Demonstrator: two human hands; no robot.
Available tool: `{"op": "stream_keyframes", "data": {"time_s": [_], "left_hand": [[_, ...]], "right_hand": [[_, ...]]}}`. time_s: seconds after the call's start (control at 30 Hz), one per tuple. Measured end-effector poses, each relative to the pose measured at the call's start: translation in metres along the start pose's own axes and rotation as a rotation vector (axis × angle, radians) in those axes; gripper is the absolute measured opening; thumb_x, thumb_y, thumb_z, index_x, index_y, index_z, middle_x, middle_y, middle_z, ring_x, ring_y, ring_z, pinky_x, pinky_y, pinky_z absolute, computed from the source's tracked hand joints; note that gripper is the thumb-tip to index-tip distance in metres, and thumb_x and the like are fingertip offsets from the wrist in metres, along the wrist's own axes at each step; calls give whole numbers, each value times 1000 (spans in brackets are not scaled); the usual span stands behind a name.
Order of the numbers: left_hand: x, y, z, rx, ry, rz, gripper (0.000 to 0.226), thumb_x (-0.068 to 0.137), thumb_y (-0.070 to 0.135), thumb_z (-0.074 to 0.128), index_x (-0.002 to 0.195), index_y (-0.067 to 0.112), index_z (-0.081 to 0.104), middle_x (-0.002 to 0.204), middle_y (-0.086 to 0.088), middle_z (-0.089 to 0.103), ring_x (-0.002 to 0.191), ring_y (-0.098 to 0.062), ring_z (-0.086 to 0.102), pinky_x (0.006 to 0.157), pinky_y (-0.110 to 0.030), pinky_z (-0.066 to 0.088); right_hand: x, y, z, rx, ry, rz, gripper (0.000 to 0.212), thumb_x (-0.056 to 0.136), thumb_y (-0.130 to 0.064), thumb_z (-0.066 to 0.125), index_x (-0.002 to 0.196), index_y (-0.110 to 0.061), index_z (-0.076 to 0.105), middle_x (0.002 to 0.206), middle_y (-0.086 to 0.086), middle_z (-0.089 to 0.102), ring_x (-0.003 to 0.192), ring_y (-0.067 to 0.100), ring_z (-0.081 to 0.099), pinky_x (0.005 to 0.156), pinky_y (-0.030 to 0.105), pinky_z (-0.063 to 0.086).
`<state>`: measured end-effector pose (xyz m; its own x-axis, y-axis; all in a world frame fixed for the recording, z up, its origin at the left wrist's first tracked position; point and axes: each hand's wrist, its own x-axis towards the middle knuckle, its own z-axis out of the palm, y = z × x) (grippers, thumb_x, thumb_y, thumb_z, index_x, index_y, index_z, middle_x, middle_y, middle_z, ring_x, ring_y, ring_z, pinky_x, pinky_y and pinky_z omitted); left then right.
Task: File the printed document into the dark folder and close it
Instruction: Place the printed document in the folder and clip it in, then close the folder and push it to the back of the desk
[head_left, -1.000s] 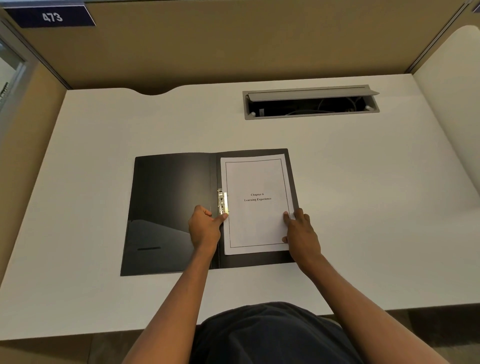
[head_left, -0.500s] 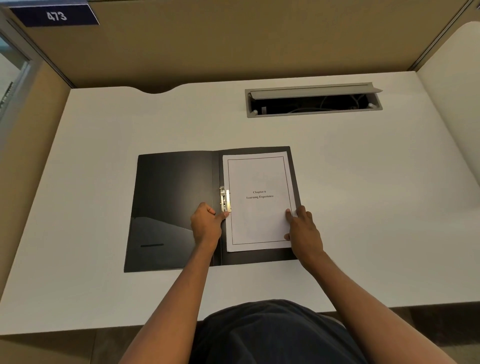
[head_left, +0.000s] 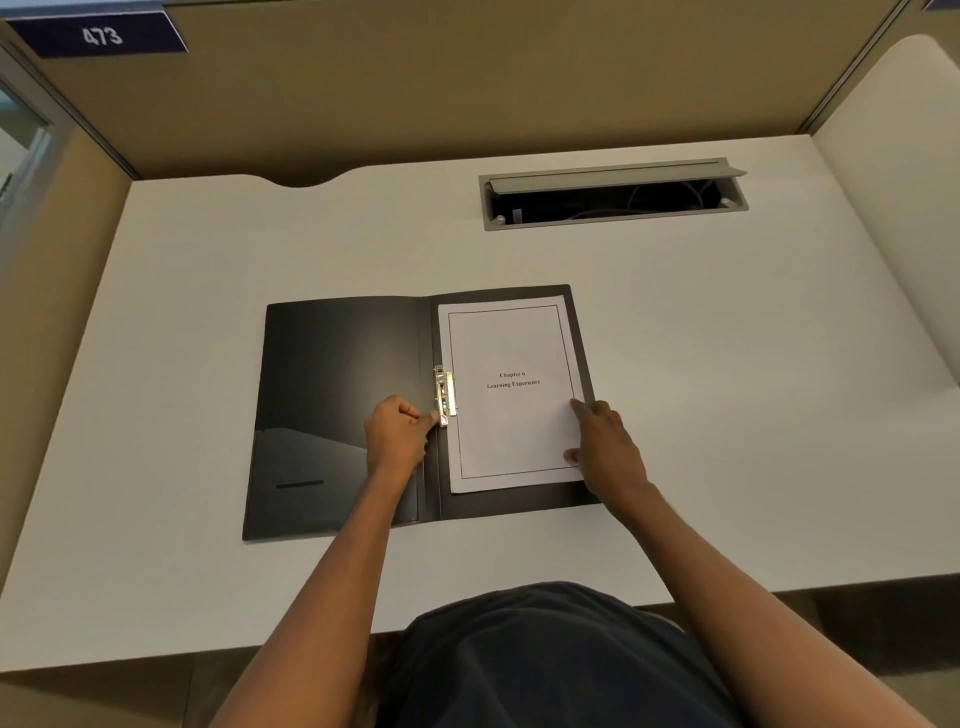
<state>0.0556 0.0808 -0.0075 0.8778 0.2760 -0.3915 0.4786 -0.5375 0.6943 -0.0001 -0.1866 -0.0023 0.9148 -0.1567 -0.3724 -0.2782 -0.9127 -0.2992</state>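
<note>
The dark folder (head_left: 337, 395) lies open flat on the white desk (head_left: 727, 415). On its right half rests the printed document (head_left: 511, 395), titled "Chapter 6 Learning Experience". A metal clip (head_left: 444, 394) at the spine sits over the paper's left edge. My left hand (head_left: 396, 434) is curled, its thumb and forefinger pinching the lower end of the clip. My right hand (head_left: 605, 447) lies on the paper's lower right edge, fingers spread and pressing it flat.
A grey cable slot (head_left: 613, 193) with its lid raised is set into the desk behind the folder. Tan partition walls (head_left: 467, 78) enclose the desk at the back and left; a white panel (head_left: 898, 182) stands at the right. A label reading 473 (head_left: 101, 35) hangs top left.
Both hands stay at the same spots on the clip and paper; the left fingers have tightened slightly on the clip's end. The view has shifted a little.
</note>
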Motion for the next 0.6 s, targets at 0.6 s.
{"op": "stream_keyframes", "data": {"time_s": [0.6], "left_hand": [[51, -46, -128, 181, 253, -211, 62, 100, 33, 61, 153, 9, 39, 151, -22, 52, 137, -46, 51, 113, -59, 42]], "right_hand": [[-25, -78, 52, -159, -79, -332, 73, 102, -40, 55, 160, -17, 16, 171, 7, 11, 157, 30, 17, 125, 43, 20]]}}
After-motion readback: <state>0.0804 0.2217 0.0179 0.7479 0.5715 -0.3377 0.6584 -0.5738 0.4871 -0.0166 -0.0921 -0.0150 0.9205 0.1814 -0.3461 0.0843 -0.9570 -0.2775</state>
